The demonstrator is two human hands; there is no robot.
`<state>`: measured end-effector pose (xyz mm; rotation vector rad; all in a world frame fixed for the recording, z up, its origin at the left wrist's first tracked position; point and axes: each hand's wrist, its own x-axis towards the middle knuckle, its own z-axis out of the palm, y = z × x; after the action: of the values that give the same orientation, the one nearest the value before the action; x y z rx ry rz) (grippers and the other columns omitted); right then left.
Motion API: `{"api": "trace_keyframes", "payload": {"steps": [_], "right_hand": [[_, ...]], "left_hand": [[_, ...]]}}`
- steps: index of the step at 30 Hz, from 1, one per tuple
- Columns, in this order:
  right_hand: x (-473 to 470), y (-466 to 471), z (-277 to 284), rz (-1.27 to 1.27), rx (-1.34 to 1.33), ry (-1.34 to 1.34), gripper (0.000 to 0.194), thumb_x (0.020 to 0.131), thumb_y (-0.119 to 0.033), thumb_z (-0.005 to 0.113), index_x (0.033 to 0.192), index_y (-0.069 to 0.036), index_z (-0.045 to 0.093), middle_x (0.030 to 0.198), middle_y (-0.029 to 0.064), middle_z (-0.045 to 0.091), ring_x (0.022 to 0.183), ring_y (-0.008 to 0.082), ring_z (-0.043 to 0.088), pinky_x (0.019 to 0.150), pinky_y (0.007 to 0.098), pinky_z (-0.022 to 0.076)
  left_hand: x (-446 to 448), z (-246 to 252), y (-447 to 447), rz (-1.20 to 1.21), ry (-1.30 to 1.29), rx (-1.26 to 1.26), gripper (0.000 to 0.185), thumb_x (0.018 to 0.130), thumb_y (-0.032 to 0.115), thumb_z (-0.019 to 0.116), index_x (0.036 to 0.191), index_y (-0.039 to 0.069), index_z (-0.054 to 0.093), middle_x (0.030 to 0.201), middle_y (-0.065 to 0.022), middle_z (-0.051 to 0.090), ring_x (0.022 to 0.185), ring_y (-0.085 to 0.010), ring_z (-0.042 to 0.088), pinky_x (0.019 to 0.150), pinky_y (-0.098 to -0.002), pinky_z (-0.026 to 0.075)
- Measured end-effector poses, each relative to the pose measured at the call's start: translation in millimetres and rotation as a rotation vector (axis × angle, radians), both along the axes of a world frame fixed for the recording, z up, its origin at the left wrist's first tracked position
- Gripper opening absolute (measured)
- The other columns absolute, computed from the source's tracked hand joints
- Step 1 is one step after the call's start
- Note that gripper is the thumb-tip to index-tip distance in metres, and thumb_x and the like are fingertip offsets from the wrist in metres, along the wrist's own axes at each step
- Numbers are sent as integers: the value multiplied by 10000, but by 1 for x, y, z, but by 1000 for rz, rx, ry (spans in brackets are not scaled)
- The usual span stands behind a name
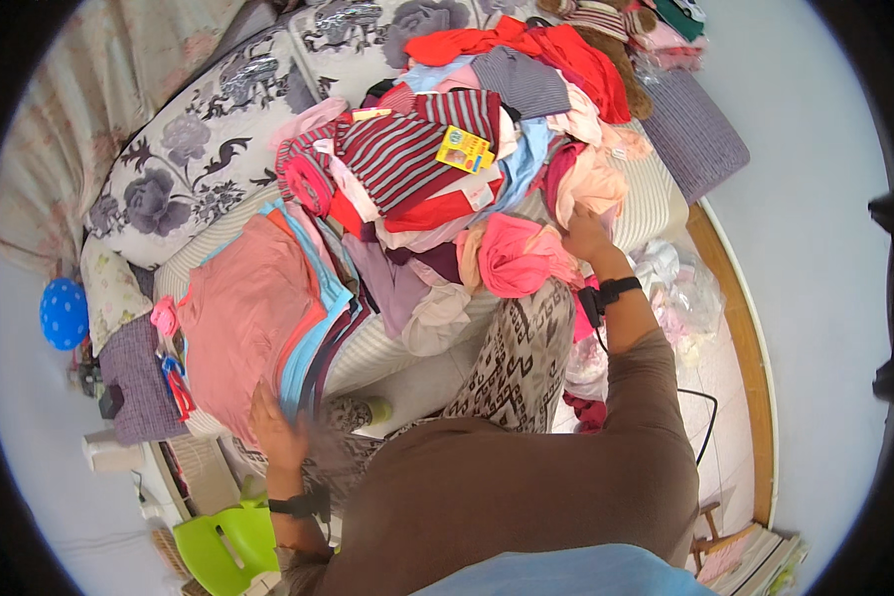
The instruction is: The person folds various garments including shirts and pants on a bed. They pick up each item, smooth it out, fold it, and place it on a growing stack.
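Observation:
My left hand (pixel 276 428) rests at the near edge of a pile of flat-laid clothes, touching the salmon-pink garment (pixel 246 298) on top. Light blue and dark cloth edges stick out beneath it. My right hand (pixel 587 232) is on a peach garment (pixel 592 182) at the right of the heap; its fingertips are partly hidden in the cloth, so its grip is unclear. Beside it lies a bunched bright pink garment (pixel 521 257). A maroon-and-grey striped garment (pixel 402 156) with a yellow tag (pixel 463 149) tops the heap.
Floral cushions (pixel 171 171) line the back of the sofa (pixel 372 354). A brown teddy bear (pixel 611 45) and a purple-grey cushion (pixel 685 134) are at the upper right. Clear plastic bags (pixel 685 290) lie right of the sofa. A green plastic chair (pixel 227 544) stands lower left.

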<state>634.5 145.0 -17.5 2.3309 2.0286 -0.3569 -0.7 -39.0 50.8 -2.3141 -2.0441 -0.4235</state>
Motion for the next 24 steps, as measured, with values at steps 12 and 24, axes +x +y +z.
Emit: {"api": "trace_keyframes", "payload": {"steps": [12,24], "right_hand": [[-106,114,115,253,1053,489,339,872,-132,661,1165,33,627,1137,251,656,1079,428,609,967,483,474],[-165,272,124,-6,452,218,500,934,-320,629,1314,-9,533,1247,235,661,1206,405,609,974,500,504]], "left_hand": [[2,0,0,47,-17,-30,998,695,147,781,1548,-9,286,1469,-272,455,1320,-450,457,1104,-544,332],[7,-5,-1,111,0,-24,963,661,153,785,1502,-3,342,1440,-274,475,1320,-448,466,1078,-577,341]]}}
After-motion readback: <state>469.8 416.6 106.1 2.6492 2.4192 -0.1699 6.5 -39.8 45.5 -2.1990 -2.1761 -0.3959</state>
